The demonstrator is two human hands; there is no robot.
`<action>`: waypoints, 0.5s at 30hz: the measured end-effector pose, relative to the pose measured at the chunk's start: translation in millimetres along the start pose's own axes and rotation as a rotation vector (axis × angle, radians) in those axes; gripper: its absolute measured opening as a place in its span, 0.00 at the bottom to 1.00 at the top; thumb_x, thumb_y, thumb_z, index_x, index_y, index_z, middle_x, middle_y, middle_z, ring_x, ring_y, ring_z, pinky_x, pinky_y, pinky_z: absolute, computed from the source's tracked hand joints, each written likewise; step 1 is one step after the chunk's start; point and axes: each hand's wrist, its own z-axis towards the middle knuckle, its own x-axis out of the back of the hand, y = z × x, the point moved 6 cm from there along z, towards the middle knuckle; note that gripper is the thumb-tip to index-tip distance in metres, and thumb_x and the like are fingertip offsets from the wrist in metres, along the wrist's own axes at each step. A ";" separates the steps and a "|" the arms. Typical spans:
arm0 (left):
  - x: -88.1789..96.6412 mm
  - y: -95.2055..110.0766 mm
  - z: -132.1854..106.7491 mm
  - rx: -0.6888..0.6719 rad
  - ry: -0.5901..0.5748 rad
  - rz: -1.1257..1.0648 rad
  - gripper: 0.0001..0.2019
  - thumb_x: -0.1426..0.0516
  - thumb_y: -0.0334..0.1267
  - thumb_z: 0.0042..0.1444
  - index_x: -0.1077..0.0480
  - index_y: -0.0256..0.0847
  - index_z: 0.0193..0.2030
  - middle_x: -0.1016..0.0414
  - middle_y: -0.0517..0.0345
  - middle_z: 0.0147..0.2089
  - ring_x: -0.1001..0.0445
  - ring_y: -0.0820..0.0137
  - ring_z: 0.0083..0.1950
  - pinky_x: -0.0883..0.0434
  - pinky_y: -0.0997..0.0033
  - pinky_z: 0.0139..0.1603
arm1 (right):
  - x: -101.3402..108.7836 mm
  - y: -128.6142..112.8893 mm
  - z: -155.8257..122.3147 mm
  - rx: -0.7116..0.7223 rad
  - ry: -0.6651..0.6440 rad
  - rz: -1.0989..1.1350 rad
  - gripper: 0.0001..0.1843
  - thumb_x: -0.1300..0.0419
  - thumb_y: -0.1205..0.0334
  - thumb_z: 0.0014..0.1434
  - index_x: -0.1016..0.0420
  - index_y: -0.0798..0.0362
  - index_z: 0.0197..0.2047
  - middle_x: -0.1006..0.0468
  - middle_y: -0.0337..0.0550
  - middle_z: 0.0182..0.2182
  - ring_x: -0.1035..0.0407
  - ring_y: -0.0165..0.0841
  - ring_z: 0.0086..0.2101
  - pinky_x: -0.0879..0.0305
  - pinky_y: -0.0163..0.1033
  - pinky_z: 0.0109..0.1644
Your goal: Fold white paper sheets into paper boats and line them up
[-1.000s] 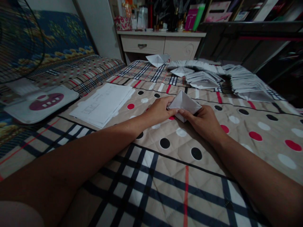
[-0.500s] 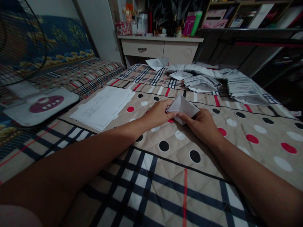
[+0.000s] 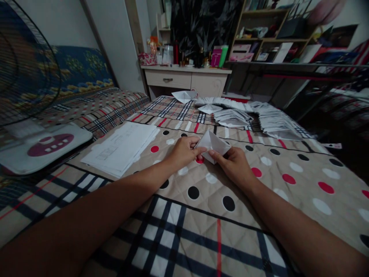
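Note:
A folded piece of white paper (image 3: 215,142), diamond-shaped with creases, is held between both hands above the bedspread. My left hand (image 3: 187,151) pinches its left corner, thumb on the near face. On the opposite side, my right hand (image 3: 235,161) grips the right corner, its thumb pressed near the lower middle; the fingers behind the paper are partly hidden. To the left lies a stack of flat paper sheets (image 3: 121,148), the top one with a faint printed drawing. Beyond my hands, long rows of folded papers (image 3: 276,119) rest on the bed.
The patterned bedspread (image 3: 173,246) covers the surface under my arms. At the left stands a fan with a white base (image 3: 57,148). A white dresser (image 3: 167,79) holding bottles and boxes is at the far end, with shelves (image 3: 268,38) to its right.
The camera view has tilted up, so more of the shelves shows and the bed sits lower in the picture. Both hands still hold the folded paper in much the same grip.

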 end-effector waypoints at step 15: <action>1.7 -3.6 -0.4 0.029 0.025 -0.052 0.13 0.43 0.44 0.58 0.31 0.34 0.31 0.26 0.58 0.21 0.28 0.75 0.20 0.37 0.81 0.19 | 1.2 6.0 3.4 -0.050 -0.065 0.082 0.17 0.39 0.49 0.53 0.30 0.54 0.23 0.32 0.36 0.17 0.45 0.26 0.18 0.52 0.33 0.22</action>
